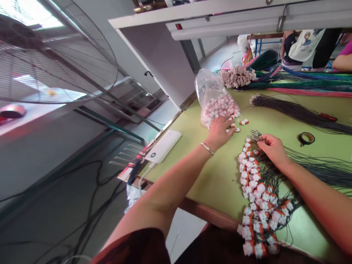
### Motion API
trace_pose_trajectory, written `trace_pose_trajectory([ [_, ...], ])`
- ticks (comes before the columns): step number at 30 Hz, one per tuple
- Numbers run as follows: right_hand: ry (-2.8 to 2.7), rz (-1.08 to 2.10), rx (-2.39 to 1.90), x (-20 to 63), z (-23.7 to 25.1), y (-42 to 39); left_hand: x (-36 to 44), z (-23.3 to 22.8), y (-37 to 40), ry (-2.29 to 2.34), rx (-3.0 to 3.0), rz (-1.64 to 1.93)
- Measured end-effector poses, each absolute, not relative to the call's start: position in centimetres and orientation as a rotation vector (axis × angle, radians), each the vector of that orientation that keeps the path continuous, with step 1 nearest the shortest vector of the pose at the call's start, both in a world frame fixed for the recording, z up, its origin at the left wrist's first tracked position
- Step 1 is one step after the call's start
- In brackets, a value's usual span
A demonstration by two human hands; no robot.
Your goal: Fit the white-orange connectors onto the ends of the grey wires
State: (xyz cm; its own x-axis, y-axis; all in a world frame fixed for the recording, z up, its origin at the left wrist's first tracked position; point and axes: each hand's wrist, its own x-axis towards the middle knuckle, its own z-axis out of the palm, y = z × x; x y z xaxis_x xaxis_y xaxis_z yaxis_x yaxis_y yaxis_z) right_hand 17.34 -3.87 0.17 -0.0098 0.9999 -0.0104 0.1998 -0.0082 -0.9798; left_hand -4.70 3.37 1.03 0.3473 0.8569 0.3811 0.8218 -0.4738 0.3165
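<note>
wires [316, 167] under right hand [272, 148], running rightward, left hand [220, 130] at bag [216, 99]

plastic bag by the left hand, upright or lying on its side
Lying on its side: the plastic bag rests on the green table, mouth toward the left hand, with white-and-orange connectors spilled at its opening.

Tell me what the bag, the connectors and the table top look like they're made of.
Bag: thin clear plastic film; it crinkles, shines, and its contents show through.
Connectors: likely moulded plastic, white with orange parts, matte; too small to be sure.
Table top: smooth yellow-green sheet, perhaps laminate or a mat, faint sheen.
Left hand reaches at the bag's mouth; right hand pinches thin dark wires.
</note>
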Motion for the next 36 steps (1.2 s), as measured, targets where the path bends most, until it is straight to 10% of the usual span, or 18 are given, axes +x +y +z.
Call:
trace_pose_trajectory([
  [11, -1.307, 1.149, -1.368, 17.5, -0.3, -3.5, 2.2, 0.9, 8.9, 1.557, 2.627, 0.189],
  [20, -1.268, 1.139, -1.405, 17.5, -0.3, -3.3, -0.4, 2.6, 4.2, 1.395, 2.029, 1.102],
  [36, -1.337, 1.101, -1.420, 17.3, 0.5, -3.8, -0.1, 0.7, -1.2, 0.766, 0.719, 0.898],
])
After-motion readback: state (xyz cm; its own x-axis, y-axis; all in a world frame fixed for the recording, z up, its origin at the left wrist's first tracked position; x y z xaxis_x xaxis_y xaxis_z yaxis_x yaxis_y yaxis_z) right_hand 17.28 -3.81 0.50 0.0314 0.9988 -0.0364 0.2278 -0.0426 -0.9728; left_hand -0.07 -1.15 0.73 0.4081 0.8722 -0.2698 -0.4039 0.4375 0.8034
